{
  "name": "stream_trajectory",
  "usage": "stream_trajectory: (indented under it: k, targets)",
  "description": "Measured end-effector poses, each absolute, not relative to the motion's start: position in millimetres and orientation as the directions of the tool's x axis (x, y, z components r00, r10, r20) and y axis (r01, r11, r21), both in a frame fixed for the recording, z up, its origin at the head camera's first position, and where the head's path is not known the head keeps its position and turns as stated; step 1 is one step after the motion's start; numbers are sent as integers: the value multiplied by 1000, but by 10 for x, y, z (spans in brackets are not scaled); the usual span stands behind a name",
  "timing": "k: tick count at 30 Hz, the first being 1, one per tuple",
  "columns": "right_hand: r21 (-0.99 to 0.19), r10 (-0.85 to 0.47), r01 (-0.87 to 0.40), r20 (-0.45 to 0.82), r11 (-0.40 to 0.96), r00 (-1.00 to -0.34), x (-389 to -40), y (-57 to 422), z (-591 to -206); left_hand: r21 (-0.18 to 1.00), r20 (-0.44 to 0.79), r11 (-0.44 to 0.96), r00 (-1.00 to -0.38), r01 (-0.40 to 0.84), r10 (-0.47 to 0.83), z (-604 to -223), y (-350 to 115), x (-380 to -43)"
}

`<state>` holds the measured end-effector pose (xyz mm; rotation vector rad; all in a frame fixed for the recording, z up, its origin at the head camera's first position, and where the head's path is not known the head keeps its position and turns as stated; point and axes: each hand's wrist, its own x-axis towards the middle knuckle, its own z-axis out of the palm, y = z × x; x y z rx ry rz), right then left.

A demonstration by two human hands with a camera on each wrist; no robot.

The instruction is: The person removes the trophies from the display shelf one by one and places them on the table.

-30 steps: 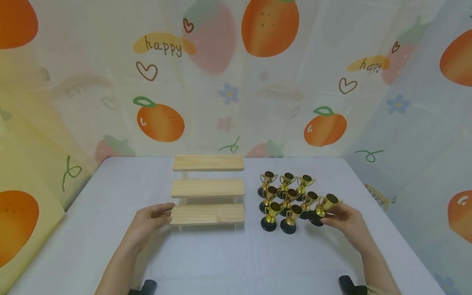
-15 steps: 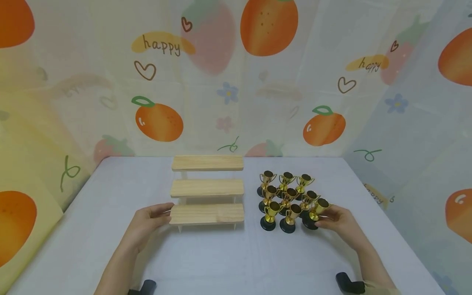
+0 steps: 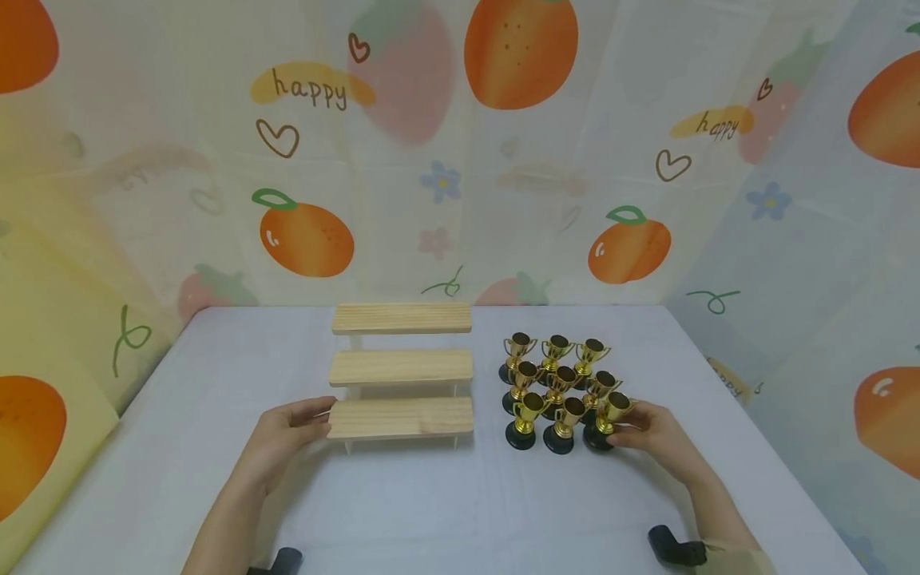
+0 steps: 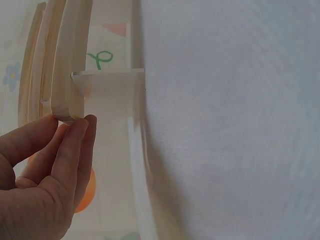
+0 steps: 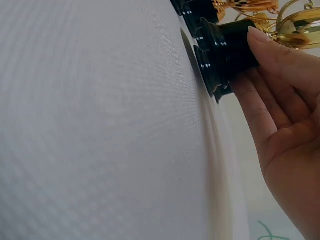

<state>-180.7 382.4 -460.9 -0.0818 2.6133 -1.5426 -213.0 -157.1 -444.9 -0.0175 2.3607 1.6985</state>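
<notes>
My right hand (image 3: 657,435) pinches a small gold trophy cup (image 3: 615,411) with a black base at the front right corner of a group of similar trophies (image 3: 563,384). In the right wrist view, thumb and fingers hold its black base (image 5: 235,47), upright and close to the tablecloth; whether it touches the cloth I cannot tell. My left hand (image 3: 283,439) pinches the left end of the lowest board of a three-step wooden display shelf (image 3: 400,418). The left wrist view shows the thumb on one face of that board (image 4: 69,65) and fingers on the other.
A white cloth covers the table (image 3: 431,511). The shelf's middle board (image 3: 400,367) and top board (image 3: 401,319) rise toward the back, with no objects on them. Behind hangs a fruit-print curtain (image 3: 532,239); similar fabric hangs at both sides.
My right hand has moved left and slightly forward and down with the trophy, bringing it into line beside the front row. The left hand has kept its hold on the shelf.
</notes>
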Motion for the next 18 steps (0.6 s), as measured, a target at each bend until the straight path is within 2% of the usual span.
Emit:
stream_trajectory:
  k: [18]
  targets:
    - [-887,-142,5,-80,461,-987,-1834,3856,-4701,933,-204,327,-970,-152,133,-4446,-1576,-2121]
